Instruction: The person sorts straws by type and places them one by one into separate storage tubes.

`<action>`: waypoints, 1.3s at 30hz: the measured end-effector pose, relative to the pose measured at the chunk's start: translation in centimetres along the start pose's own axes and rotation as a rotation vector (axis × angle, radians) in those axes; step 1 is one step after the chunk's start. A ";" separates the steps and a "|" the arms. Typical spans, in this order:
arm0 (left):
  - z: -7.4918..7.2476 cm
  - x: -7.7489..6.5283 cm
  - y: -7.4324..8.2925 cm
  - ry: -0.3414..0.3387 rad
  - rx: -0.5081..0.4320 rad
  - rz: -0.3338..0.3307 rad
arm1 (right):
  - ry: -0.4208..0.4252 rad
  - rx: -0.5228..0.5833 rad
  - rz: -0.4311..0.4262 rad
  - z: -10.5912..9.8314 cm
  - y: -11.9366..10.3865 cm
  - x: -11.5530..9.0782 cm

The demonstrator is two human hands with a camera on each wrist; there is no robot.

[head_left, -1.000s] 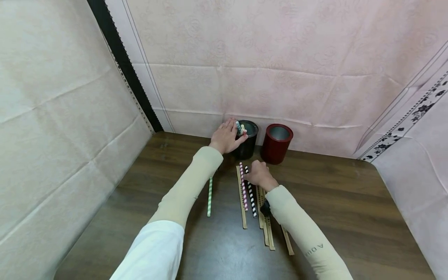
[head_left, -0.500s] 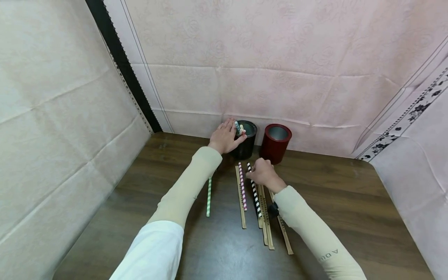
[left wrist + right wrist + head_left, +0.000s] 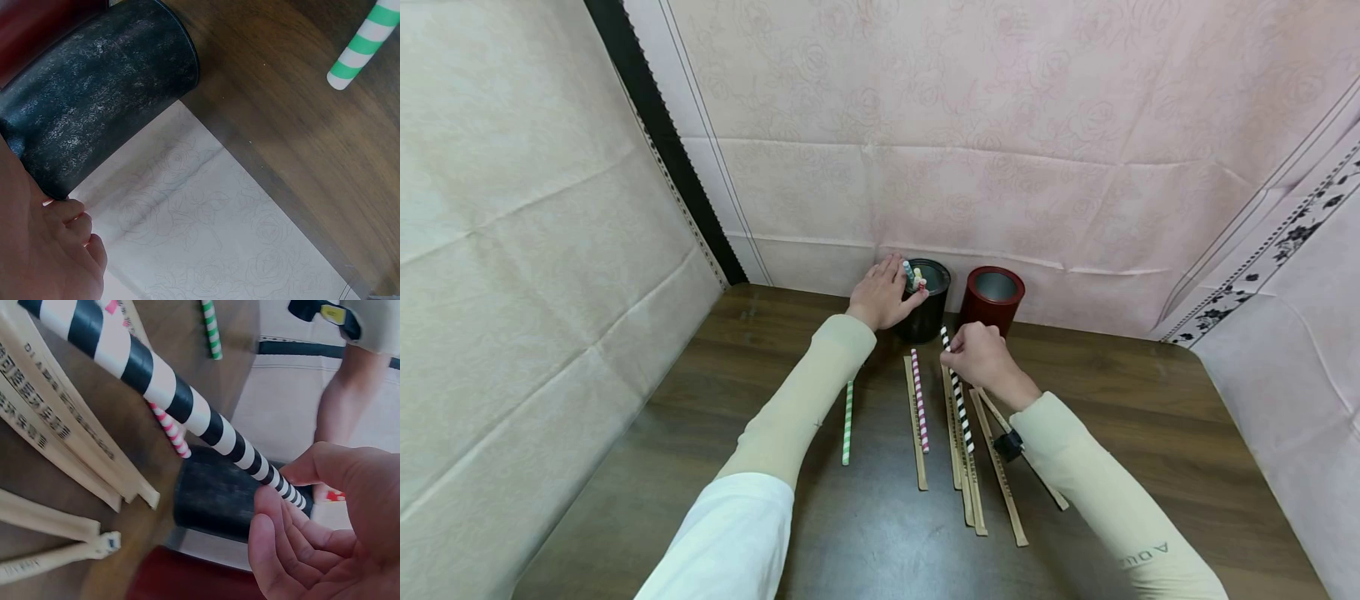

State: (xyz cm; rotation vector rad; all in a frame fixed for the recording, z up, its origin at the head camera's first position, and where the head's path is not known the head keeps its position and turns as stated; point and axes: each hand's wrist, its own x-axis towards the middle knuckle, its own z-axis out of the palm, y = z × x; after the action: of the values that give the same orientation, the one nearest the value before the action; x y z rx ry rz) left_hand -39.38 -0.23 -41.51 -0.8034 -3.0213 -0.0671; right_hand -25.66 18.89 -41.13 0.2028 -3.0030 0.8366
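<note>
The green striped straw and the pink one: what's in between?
The head view shows bare wooden table, then one brown paper sleeve close beside the pink striped straw.

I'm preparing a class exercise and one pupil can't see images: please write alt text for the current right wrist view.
A right hand pinches a black-and-white striped straw near one end, with a black canister behind it. Printed paper packets lie on the wooden table at left, and a red canister shows partly below.

The black-white straw (image 3: pixel 181 403), pink-white straw (image 3: pixel 920 401) and green-white straw (image 3: pixel 847 423) are striped, the black can (image 3: pixel 100 94) mottled.
</note>
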 end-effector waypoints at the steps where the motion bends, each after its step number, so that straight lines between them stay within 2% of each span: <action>1: 0.0 0.0 0.0 0.000 0.002 0.000 | 0.016 -0.003 -0.013 -0.4 -0.1 -0.1; 14: 0.0 0.0 0.0 0.009 0.014 0.000 | 0.206 -0.028 -0.167 -5.6 -3.4 -1.1; 20: -0.2 -0.1 0.1 0.011 0.015 0.004 | 0.293 0.030 -0.203 -7.9 -4.7 -1.1; 25: -0.2 -0.1 0.0 0.011 0.015 0.005 | 0.365 0.087 -0.268 -9.5 -5.5 -0.8; 32: -0.2 -0.1 0.1 0.012 0.015 0.003 | 0.503 0.106 -0.363 -11.4 -6.5 -0.4; 39: -0.2 -0.2 0.1 0.004 0.014 -0.003 | 0.609 0.137 -0.455 -12.4 -7.5 0.4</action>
State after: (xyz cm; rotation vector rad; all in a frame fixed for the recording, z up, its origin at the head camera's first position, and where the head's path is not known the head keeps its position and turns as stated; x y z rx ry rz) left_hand -39.17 -0.19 -41.28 -0.7963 -3.0155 -0.0482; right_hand -25.34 18.86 -26.68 0.5037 -2.2179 0.8548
